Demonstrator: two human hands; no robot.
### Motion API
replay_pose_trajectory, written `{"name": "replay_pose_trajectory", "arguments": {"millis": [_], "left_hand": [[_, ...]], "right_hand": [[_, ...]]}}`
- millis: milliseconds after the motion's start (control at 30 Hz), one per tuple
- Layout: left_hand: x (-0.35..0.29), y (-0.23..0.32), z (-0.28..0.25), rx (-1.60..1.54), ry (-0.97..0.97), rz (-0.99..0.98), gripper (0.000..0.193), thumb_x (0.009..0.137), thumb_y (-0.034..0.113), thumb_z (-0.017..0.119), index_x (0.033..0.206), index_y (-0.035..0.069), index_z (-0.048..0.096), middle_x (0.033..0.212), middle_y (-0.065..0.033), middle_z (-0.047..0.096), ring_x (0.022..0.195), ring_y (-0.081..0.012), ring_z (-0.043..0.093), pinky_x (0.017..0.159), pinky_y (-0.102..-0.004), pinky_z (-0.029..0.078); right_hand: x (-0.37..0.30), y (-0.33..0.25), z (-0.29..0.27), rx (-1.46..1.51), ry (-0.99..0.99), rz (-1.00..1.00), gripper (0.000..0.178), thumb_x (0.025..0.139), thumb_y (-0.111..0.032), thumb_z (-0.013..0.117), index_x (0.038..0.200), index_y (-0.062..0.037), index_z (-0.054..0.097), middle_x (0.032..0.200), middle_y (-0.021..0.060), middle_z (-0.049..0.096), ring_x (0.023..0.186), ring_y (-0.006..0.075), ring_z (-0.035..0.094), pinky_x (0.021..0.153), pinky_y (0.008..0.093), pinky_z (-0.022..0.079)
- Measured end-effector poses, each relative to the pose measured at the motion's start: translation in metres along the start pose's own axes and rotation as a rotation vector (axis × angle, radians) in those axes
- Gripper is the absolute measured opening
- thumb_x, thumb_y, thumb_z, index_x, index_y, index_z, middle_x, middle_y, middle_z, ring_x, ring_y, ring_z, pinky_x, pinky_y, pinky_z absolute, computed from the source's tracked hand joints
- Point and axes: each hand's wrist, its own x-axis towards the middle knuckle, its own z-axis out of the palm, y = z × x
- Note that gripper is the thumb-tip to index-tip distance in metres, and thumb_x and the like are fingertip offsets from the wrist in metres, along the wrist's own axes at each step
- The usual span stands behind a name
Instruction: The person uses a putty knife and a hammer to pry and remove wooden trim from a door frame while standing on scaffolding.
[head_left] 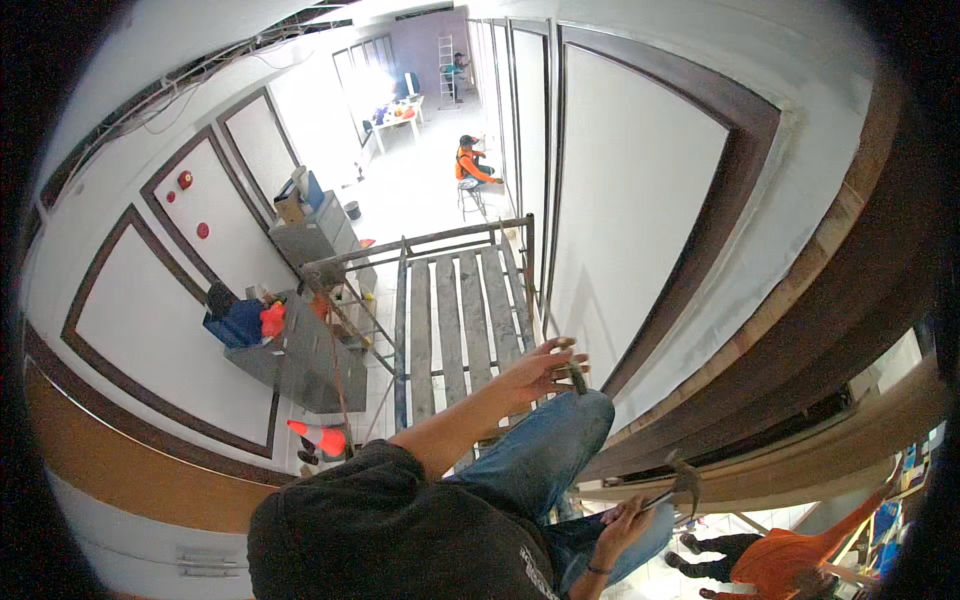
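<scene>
My right hand is wrapped round the handle of a claw hammer, its metal head pointing up beside my jeans. Ahead of it, above my knee, my left hand has its fingers bent round a short dark piece, too small to name. A plank platform of a scaffold stretches out under and ahead of my left arm. Close on the right is a white wall panel in a dark wooden frame, with a broad brown wooden ledge curving past my hands.
A metal guard rail closes the platform's far end. Grey cabinets and an orange traffic cone stand below on the left. A person in orange sits on a stool ahead; another orange-clad person is below right.
</scene>
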Motion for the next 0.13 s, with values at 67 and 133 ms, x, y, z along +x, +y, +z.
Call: {"name": "replay_pose_trajectory", "arguments": {"millis": [67, 133], "left_hand": [[-0.001, 0.016, 0.041, 0.025, -0.128, 0.017, 0.047, 0.093, 0.022, 0.058, 0.135, 0.017, 0.037, 0.128, -0.0135, 0.053, 0.115, -0.0283, 0.054, 0.093, -0.0528, 0.047], [0.005, 0.026, 0.072, 0.094, -0.300, 0.023, 0.052, 0.093, 0.025, 0.058, 0.139, 0.018, 0.032, 0.136, -0.0146, 0.047, 0.125, -0.0346, 0.047, 0.088, -0.0623, 0.045]], "right_hand": [[-0.002, 0.007, -0.004, 0.033, -0.003, -0.027, 0.022, 0.100, -0.028, 0.045, 0.092, -0.0083, 0.040, 0.058, -0.0008, 0.035, 0.044, 0.0074, 0.034, 0.038, 0.0240, 0.032], [-0.001, 0.001, -0.004, -0.057, -0.027, 0.014, 0.026, 0.098, -0.031, 0.049, 0.095, -0.0079, 0.038, 0.058, 0.0002, 0.036, 0.043, 0.0094, 0.034, 0.038, 0.0236, 0.033]]}}
